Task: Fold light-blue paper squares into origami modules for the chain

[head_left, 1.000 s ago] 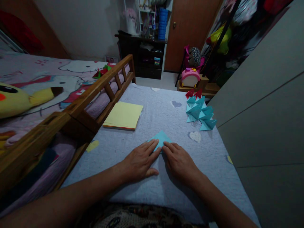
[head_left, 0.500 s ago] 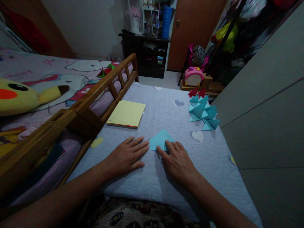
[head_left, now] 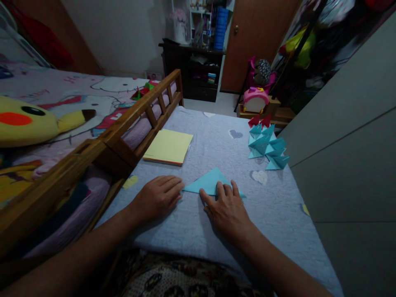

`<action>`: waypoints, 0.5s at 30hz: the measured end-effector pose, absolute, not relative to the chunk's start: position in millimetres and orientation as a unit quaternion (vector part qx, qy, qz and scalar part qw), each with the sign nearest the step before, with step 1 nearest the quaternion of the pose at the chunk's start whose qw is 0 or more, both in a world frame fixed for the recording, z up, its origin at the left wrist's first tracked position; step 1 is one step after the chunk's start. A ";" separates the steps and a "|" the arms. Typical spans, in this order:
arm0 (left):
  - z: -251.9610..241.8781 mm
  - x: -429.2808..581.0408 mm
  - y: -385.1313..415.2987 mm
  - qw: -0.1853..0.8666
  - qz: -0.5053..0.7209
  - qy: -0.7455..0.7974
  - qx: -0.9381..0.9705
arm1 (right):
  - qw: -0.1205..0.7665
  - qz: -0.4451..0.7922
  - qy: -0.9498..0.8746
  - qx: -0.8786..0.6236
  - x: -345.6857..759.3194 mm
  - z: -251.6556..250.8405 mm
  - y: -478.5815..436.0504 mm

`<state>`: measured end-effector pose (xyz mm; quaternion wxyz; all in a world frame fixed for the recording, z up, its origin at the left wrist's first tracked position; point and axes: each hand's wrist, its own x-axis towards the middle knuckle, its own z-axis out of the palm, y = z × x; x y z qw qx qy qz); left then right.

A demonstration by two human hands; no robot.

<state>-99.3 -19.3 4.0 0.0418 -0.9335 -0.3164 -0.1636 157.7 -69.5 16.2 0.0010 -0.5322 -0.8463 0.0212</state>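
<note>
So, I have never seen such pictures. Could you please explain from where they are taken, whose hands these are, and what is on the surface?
No machine here: one camera, worn on a person's head, looks down at their two bare hands. The right hand rests its fingers on a folded blue paper on the cloth-covered surface. The left hand is at the paper's left tip; I cannot tell if it grips. Beyond, a yellow-topped paper stack lies left, folded blue pieces right.

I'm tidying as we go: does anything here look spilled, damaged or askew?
Nothing stands out; no spill or tear shows. The blue paper lies under the right hand, the paper stack beside the wooden rail, folded blue pieces toward the right.
</note>
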 end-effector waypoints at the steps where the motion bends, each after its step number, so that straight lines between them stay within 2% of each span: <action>1: 4.2 -93.0 -20.8 0.039 -0.165 -0.307 -0.937 | 0.003 0.023 -0.845 -0.534 156.8 15.8 -69.8; 7: -6.2 -67.5 -30.7 -0.001 -0.126 -0.267 -0.955 | 0.008 0.030 -0.838 -0.545 154.4 11.8 -74.2; 15: -9.7 -83.9 -32.0 0.020 -0.136 -0.308 -0.942 | 0.007 0.036 -0.830 -0.556 155.0 12.1 -78.7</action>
